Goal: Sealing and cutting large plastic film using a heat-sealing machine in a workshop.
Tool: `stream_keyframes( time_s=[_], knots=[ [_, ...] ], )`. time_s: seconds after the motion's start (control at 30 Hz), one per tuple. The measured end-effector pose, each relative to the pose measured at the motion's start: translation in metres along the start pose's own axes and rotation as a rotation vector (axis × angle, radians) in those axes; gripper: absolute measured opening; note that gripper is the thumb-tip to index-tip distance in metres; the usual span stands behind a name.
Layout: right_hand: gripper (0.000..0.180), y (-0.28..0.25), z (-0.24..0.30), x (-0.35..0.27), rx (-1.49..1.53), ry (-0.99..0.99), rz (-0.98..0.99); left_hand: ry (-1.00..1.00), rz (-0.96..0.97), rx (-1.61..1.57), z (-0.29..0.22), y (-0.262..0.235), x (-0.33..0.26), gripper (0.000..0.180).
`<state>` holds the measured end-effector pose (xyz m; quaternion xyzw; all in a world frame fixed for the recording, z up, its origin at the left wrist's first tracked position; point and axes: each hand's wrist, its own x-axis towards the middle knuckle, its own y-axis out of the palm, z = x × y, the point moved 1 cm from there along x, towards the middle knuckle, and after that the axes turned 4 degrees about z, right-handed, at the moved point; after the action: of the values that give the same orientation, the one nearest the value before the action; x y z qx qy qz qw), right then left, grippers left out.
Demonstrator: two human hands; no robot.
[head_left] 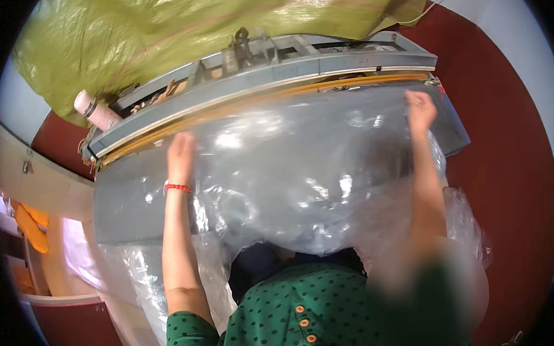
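Observation:
A large clear plastic sheet [277, 167] stretches across a grey flat surface [128, 209] in front of me, wrinkled and shiny. My left hand [181, 158], a red bracelet on its wrist, is closed at the sheet's left part and slightly blurred. Farther right, my right hand [421, 111] is closed in a pinch on the sheet near the surface's far right corner. Loose folds of the plastic hang over the near edge toward my lap and down on both sides.
Along the far edge runs a long grey metal frame [259, 73] with yellow strips [347, 81]. A pink bottle [97, 111] lies at its left end. Yellow-green plastic sheeting [188, 27] hangs behind. At left stands an open cabinet [37, 267]; red floor [510, 192] extends at right.

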<state>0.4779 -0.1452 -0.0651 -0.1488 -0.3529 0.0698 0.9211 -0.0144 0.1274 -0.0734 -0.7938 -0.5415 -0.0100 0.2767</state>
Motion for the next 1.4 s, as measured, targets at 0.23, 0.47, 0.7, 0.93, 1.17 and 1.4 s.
stream_keyframes(
  time_s=[0.23, 0.47, 0.7, 0.93, 1.17, 1.4],
  knots=[
    [0.022, -0.04, 0.077, -0.003, -0.301, -0.329, -0.197, -0.051, 0.369, -0.426, -0.113, 0.018, -0.035, 0.012],
    [0.032, 0.051, 0.274, -0.109, 0.551, -0.58, 0.991, -0.051, 0.394, -0.43, -0.14, -0.002, -0.059, 0.008],
    [0.018, 0.079, 0.292, -0.164, 0.818, -0.159, 1.435, 0.293, 0.244, -0.001, -0.148, -0.025, -0.072, 0.01],
    [0.013, 0.088, 0.315, -0.199, 1.014, 0.264, 1.513, 0.541, -0.133, 0.535, -0.133, -0.024, -0.082, 0.015],
    [0.011, 0.104, 0.227, -0.144, 1.234, 0.488, 0.916, 0.25, 0.622, 0.282, -0.063, -0.113, -0.071, 0.009],
    [0.033, -0.001, -0.037, -0.002, 0.15, 0.102, 0.13, -0.534, 0.445, 1.342, 0.037, -0.343, -0.089, 0.02]
  ],
)
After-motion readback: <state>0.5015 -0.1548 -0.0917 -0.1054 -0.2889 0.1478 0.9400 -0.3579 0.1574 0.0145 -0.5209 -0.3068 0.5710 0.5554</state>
